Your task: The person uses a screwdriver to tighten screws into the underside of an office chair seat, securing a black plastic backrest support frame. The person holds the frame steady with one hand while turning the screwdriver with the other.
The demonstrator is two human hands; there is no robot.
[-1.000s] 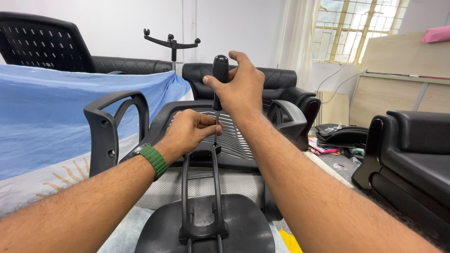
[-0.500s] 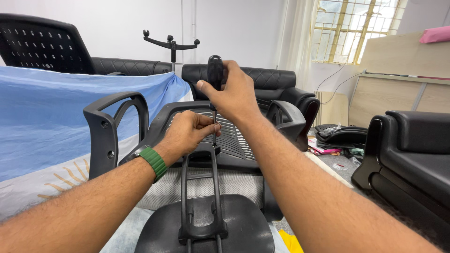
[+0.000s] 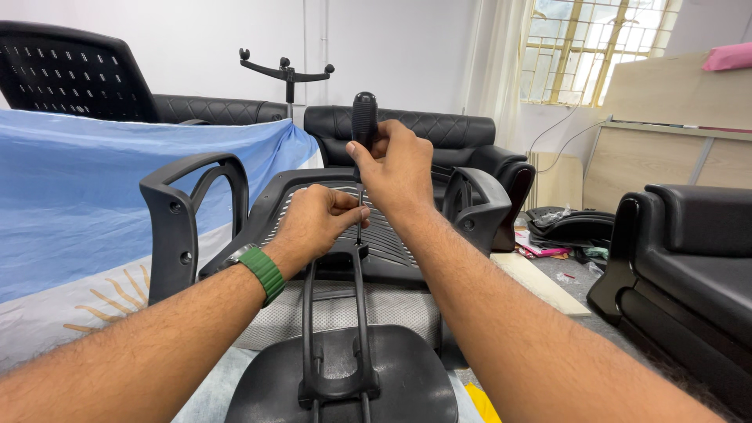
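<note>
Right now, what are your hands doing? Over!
Right hand gripping screwdriver handle, upright. Left hand pinching its shaft, tip down at chair frame. Nothing blocking.

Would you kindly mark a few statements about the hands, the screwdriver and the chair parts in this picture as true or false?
1. The right hand grips the black handle of a screwdriver. True.
2. The left hand lies flat on the blue cloth. False: it pinches the screwdriver's thin shaft over the chair frame.
3. A green band sits on the left wrist. True.
4. The screwdriver lies level across the chair seat. False: it stands nearly upright, handle on top.
5. A black sofa stands behind the chair parts. True.
6. Both armrests are missing. False: a black armrest shows on the left and another on the right.
</note>
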